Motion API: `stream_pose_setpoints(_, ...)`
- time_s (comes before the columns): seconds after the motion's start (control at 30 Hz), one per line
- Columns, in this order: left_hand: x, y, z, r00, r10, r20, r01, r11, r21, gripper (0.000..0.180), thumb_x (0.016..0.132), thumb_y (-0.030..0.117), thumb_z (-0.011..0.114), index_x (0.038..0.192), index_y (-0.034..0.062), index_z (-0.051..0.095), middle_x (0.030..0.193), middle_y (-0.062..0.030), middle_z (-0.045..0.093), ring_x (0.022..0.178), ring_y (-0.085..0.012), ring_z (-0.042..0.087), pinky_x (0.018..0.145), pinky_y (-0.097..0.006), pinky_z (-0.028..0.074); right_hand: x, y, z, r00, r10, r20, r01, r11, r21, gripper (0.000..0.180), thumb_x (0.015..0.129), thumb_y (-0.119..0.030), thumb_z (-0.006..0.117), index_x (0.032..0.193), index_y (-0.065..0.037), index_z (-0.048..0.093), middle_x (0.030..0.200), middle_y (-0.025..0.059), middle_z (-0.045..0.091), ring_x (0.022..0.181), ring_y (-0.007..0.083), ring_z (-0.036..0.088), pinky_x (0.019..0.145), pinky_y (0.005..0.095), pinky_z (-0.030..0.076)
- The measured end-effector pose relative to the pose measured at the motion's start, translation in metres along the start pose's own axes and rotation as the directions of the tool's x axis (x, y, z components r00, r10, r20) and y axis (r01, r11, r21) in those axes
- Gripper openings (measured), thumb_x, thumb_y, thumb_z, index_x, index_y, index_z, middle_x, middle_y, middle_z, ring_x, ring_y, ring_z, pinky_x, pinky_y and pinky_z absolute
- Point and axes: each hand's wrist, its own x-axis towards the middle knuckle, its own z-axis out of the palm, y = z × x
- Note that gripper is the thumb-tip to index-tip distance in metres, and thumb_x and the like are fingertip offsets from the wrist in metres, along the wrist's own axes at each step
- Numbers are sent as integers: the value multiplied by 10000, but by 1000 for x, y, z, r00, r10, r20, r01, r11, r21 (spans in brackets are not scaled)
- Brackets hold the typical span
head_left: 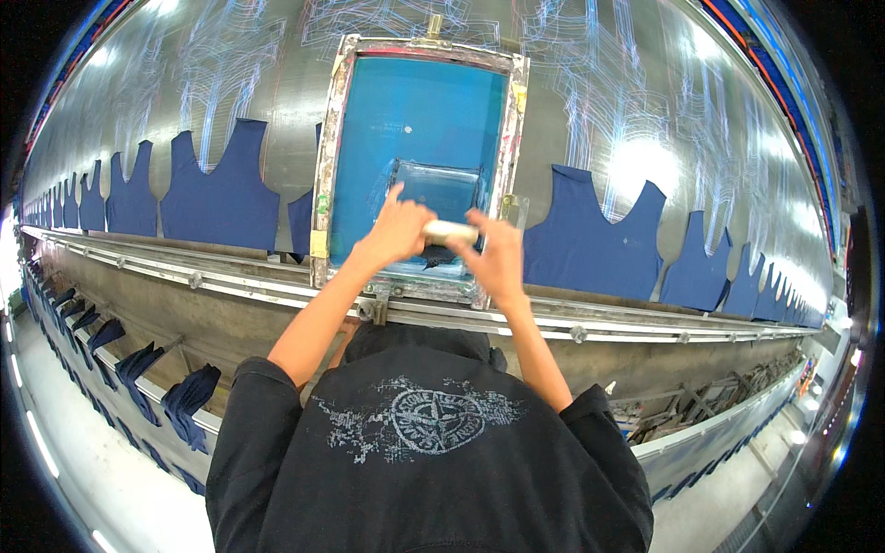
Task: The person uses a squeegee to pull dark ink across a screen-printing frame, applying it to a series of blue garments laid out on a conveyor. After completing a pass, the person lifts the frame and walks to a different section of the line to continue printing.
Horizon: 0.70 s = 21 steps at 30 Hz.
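left hand [401,230] and right hand [499,258] both gripped the pale handle [450,232] over the blue screen [415,101], apparently for spreading ink; the next move likely called for even pressure.

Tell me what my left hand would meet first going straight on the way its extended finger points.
The left hand points across the mesh toward the frame's far bar, probably the first raised thing in line; its height over the mesh is unclear, so it might touch that sooner.

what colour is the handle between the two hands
The handle is pale cream, seen best in the head view.
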Motion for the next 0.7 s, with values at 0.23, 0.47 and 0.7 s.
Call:
stream_pose_setpoints(0.23,37,-22,16,935,27,-353,-44,998,-40,341,782,37,681,1101,145,743,1041,-86,767,984,-259,711,1230,-543,261,42,81,-11,677,710,194,-645,445,621,361,1021,-394,668,1094,-42,623,845,50,619,706,129,567,646,302,482)
stream_pose_setpoints(0.47,-99,21,42,899,20,-438,-80,990,-119,604,683,-38,662,1267,108,698,1293,-37,719,1202,-195,661,1206,-555,287,53,54,11,697,557,-452,-394,824,408,283,986,-213,688,829,6,602,755,24,540,754,121,456,689,331,423)
stream_pose_setpoints(0.7,-145,-113,8,914,-59,-402,15,994,-111,377,764,-3,647,1125,78,722,1165,-33,756,1079,-190,697,1242,-529,257,95,-43,141,747,489,-450,-330,861,388,252,1029,-201,627,858,-21,586,743,-9,527,668,103,454,609,311,404)
